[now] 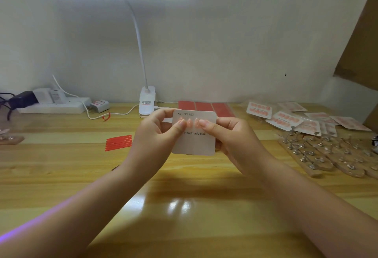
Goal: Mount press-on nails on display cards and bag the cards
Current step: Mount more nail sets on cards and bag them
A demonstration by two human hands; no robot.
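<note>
Wooden desk (61,176), card (194,141) (two-handed)

table (61,176): glossy varnished wood | card (194,145): matt paper | lamp (146,102): smooth white plastic

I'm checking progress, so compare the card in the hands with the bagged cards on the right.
The held card is up off the desk, gripped by the left hand and right hand; the bagged cards lie on the desk. The held card is bare, with pink nails only in one row above its print; the bagged cards sit in clear sleeves and show two rows. Both are white cards bearing pink nails.
</note>
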